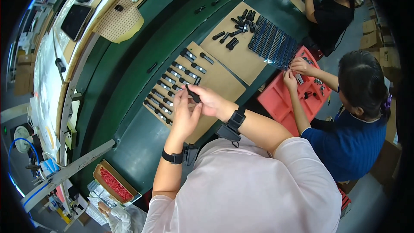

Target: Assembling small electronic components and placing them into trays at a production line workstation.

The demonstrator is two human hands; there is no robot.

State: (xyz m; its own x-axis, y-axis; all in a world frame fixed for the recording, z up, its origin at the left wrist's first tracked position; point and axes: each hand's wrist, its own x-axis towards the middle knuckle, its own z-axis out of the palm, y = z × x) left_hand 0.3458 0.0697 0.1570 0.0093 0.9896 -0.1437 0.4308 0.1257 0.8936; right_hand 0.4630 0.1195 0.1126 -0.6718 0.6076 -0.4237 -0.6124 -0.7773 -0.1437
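Both my hands meet over a sheet of brown cardboard (224,103). Between their fingers is a small black tube-shaped piece (193,96). My right hand (209,102) closes on it from the right, and my left hand (184,118) closes round it from the left and below; part of it is hidden by the fingers. Just beyond my hands, several similar black tubes with grey middles (173,72) lie in slanting rows on the cardboard. A dark band is on each of my wrists.
On another cardboard sheet (250,69) lie loose black pieces (230,43) and a blue-black slotted rack (274,41). To the right, a co-worker (353,125) handles small parts over a red compartment tray (276,103). A box of red pieces (114,183) stands lower left. Green conveyor (129,60) runs behind.
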